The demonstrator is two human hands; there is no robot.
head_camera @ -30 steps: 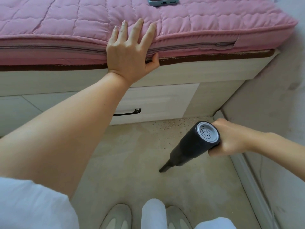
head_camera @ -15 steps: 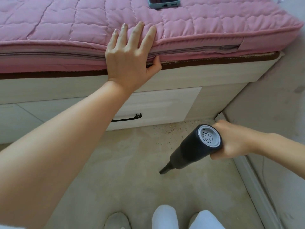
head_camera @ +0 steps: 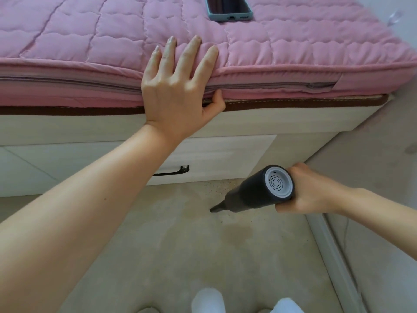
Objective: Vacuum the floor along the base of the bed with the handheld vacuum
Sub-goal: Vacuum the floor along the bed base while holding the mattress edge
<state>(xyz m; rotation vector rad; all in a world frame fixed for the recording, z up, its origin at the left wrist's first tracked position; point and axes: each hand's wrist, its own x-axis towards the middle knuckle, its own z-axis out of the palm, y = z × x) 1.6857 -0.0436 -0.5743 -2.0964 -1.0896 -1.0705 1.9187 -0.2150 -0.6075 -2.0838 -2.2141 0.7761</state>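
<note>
While the left hand (head_camera: 173,86) braces on the edge of the pink quilted mattress (head_camera: 90,46), its fingers (head_camera: 191,55) lie straight and spread over the top and the thumb hooks under the piped seam, so it leans on the bed without clutching it. Below the forearm sits the pale wooden bed base (head_camera: 67,129) with a drawer (head_camera: 225,152) and its black handle (head_camera: 173,172). Further up the mattress lies a phone in a teal case (head_camera: 229,7), well apart from the hand.

On the beige floor (head_camera: 169,245), a scatter of dark crumbs (head_camera: 222,186) lies along the foot of the drawer, near the corner where bed and wall meet. The nozzle of the handheld vacuum (head_camera: 255,195) points down and left, its tip just above or touching the floor a little out from the base; which of the two cannot be told. The right hand (head_camera: 309,190) grips the rear of the dark barrel, fingers curled round it beside the grey vented end cap.

The vacuum looks light and rigid, a smooth cylinder easily managed one-handed. Holding it at the back gives reach, though a grip nearer the middle would likely steady the narrow tip. Most crumbs appear still to be collected.
</note>
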